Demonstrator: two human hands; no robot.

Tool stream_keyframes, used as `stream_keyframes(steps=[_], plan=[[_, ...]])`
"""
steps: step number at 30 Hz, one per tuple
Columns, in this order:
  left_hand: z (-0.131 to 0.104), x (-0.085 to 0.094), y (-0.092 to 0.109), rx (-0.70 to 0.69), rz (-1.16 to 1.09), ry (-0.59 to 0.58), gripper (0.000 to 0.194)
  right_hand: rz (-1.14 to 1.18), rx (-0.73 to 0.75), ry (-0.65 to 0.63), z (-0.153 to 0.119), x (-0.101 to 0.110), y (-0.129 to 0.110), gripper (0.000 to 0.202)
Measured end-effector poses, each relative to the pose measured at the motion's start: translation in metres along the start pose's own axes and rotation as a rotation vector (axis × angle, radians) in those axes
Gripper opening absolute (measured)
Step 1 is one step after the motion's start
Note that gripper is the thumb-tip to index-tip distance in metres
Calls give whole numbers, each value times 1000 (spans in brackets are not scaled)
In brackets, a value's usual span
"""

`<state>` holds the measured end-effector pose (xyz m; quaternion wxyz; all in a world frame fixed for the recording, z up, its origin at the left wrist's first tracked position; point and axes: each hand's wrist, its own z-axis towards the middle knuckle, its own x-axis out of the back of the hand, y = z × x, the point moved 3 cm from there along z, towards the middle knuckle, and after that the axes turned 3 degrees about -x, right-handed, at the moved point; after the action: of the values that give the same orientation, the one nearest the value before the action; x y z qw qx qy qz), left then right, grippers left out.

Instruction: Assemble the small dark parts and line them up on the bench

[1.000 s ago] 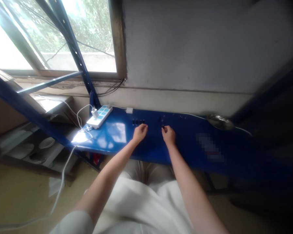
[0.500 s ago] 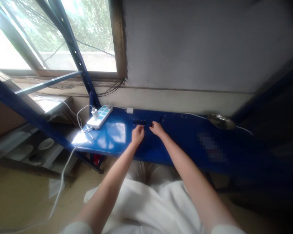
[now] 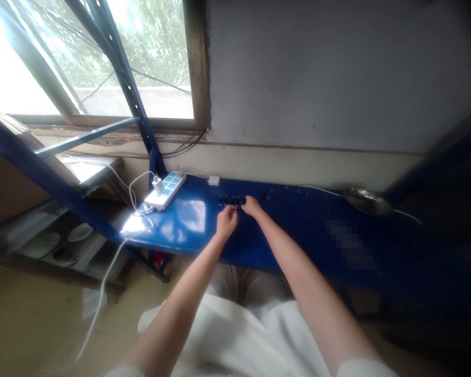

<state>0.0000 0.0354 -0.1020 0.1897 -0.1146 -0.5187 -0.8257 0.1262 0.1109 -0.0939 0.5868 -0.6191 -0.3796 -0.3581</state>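
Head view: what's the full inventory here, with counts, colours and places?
Metal table: one, blue, centre
Small upright pieces: about four, black, rowed beyond left hand
Tiny bits: several, pale, table's back
Power strip: one, white and light-blue, table's left end
Plugged-in adapter: one, white, on strip
Small block: one, white, table's back edge
Shiny metal dish: one, silvery, back right
Cables: several, white and black, left and back
Metal frame: one, blue, left
Window: one, brown-framed, upper left
Wall: one, grey and cream, behind
Left hand: one, bare, near row, contents unclear
Right hand: one, bare, row's right end, dark piece at fingertips
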Motion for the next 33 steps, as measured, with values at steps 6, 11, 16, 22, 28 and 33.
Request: stream_keyframes(steps=[6, 11, 16, 22, 28, 33], plan=[[0, 1, 1, 19, -7, 5, 18, 1, 47, -43, -1, 5, -2, 14], [0, 2, 3, 35, -10, 4, 18, 39, 60, -18, 0, 4, 1, 12], [0, 2, 2, 39, -4, 3, 18, 36, 61, -19, 2, 3, 2, 13], [0, 2, 2, 21, -17, 7, 18, 60, 70, -16, 3, 2, 4, 13], [0, 3, 4, 31, -34, 2, 17, 195, -4, -76, 4, 6, 13, 24], [0, 3, 4, 50, -51, -8, 17, 391, -185, -139, 0, 30, 45, 16]])
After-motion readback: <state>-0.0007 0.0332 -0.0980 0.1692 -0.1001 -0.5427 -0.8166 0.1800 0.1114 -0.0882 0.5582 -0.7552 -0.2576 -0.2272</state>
